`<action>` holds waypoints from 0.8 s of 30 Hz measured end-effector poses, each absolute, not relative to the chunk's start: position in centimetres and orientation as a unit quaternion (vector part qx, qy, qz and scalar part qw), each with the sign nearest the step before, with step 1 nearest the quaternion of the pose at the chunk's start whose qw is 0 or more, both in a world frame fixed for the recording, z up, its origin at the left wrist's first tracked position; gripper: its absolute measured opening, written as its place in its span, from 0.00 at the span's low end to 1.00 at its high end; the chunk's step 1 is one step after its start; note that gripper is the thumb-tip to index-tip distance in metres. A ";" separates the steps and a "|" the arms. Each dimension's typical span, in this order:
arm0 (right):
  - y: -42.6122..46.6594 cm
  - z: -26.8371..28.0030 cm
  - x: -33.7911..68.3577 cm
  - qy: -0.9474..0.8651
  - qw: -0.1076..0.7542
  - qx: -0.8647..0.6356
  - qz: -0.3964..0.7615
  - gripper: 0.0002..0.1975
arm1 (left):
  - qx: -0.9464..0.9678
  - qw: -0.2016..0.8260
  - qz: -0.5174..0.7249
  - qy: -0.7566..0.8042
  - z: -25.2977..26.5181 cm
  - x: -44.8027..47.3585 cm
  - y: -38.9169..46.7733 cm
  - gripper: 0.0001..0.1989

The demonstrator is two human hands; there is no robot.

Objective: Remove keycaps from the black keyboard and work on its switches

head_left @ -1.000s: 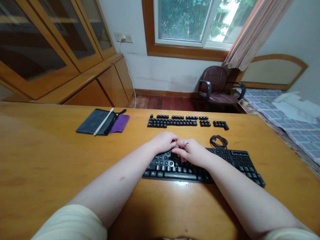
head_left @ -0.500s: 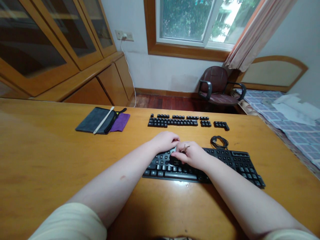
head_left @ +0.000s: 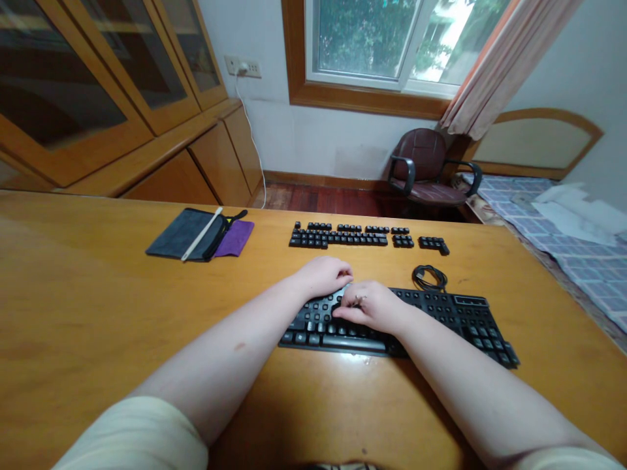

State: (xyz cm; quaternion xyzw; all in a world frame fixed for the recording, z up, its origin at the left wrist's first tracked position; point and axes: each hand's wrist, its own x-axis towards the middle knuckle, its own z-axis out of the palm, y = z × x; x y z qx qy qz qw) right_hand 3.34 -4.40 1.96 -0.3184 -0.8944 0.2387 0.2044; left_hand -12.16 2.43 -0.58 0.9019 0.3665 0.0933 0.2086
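Observation:
A black keyboard (head_left: 443,320) lies on the wooden desk, with bare key stems in its upper rows and keycaps still seated in the lower rows and number pad. My left hand (head_left: 326,277) rests over its far left edge, fingers curled down and closed on it. Close beside it, my right hand (head_left: 369,305) is closed low over the left-centre keys, thumb pointing left. Something thin shows against the right hand's fingers; what they pinch is hidden. Removed black keycaps (head_left: 357,239) stand in grouped rows beyond the keyboard.
A coiled black cable (head_left: 430,279) sits behind the keyboard. Toward the far left of the desk (head_left: 88,313) are a dark grey pouch (head_left: 183,234), a white stick (head_left: 202,235) and a purple cloth (head_left: 236,238). An office chair (head_left: 426,163) stands past the far edge.
My right hand has shifted slightly left and rolled a little, covering the dark object that showed at its fingers. My left hand stays at the keyboard's edge.

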 end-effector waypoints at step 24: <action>-4.6 1.0 3.9 -0.842 0.384 -0.268 0.269 0.16 | 0.897 0.213 0.099 0.374 -0.6 -12.1 2.4 0.11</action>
